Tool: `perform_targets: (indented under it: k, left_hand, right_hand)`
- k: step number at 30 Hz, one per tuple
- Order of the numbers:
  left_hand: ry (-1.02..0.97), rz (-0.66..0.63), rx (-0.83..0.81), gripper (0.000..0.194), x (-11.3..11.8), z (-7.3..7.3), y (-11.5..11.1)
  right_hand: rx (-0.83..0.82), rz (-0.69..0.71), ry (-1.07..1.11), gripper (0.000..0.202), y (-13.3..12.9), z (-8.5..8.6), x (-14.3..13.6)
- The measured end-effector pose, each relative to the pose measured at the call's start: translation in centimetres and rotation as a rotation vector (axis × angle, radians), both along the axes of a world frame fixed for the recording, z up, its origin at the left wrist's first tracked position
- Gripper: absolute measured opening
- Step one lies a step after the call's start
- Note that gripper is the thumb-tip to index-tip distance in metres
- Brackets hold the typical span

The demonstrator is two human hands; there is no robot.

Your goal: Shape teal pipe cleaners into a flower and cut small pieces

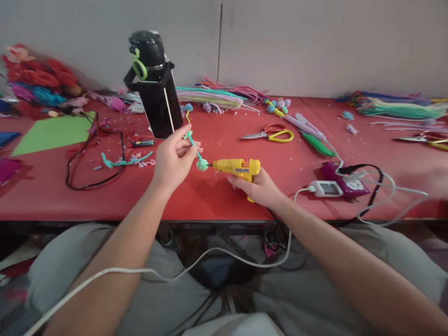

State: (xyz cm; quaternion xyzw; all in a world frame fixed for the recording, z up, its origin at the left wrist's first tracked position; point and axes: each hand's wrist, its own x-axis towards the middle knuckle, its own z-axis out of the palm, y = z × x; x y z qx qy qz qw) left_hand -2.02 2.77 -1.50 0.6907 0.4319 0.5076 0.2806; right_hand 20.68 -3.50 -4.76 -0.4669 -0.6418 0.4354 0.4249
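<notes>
Near the middle of the red table, my left hand (175,158) pinches a teal pipe cleaner (194,143) whose lower end has a small fuzzy knot. My right hand (261,186) is wrapped round the handle of a yellow glue gun (236,167). The gun points left, and its nozzle tip is at the teal knot; whether the two touch is hard to tell. Behind my left hand stands a black bottle (159,93) in a carrier. Scissors (269,134) with red and yellow handles lie beyond the glue gun.
Pipe cleaner bundles (213,97) lie along the back of the red table (217,200). A green sheet (56,133) and a black cable (75,186) are at left. On the right are a white device (327,188), a purple pouch (345,182) and looping white cables.
</notes>
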Motion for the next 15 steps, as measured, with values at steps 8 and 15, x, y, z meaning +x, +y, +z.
perform_targets:
  k: [8, 15]
  left_hand:
    - [-0.005, 0.062, 0.102, 0.048, -3.1, 1.0, 1.2]
    - [0.052, 0.135, 0.043, 0.051, -3.3, 1.8, 0.9]
  right_hand:
    - [-0.025, -0.487, -0.445, 0.041, 2.9, 1.0, 4.1]
    - [0.466, -0.701, -0.443, 0.037, 4.9, 1.7, 5.8]
